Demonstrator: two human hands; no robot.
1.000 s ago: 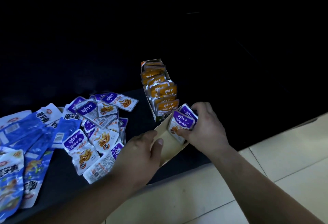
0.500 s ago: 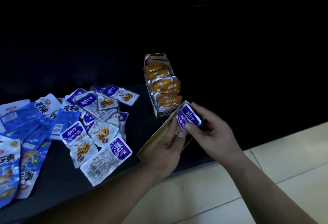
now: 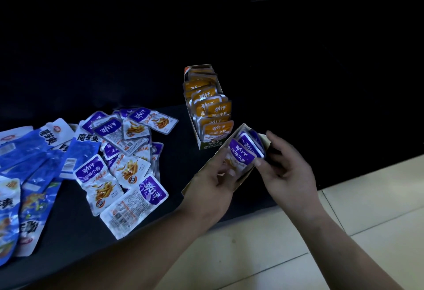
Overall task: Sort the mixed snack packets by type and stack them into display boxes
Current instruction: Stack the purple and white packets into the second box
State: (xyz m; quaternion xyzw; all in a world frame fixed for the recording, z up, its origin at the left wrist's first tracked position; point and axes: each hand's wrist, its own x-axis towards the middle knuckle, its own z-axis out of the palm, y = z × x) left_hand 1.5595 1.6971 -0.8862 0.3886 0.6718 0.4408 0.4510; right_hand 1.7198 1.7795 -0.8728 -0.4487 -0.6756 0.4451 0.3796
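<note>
Fingers (image 3: 274, 139) of left hand (image 3: 213, 188) and right hand (image 3: 286, 175) pinch one box (image 3: 244, 178) holding three purple packets (image 3: 241, 152).

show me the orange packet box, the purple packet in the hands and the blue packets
orange packet box (image 3: 207, 146), head view, front wall
purple packet (image 3: 242, 152), head view, purple top band
blue packets (image 3: 29, 161), head view, middle of pile

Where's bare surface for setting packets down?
Bare: the strip between the loose purple packets and the orange-packet box, and the front edge below them. Crowded: far left under blue packets, and around the left hand and right hand at the purple-packet box.
</note>
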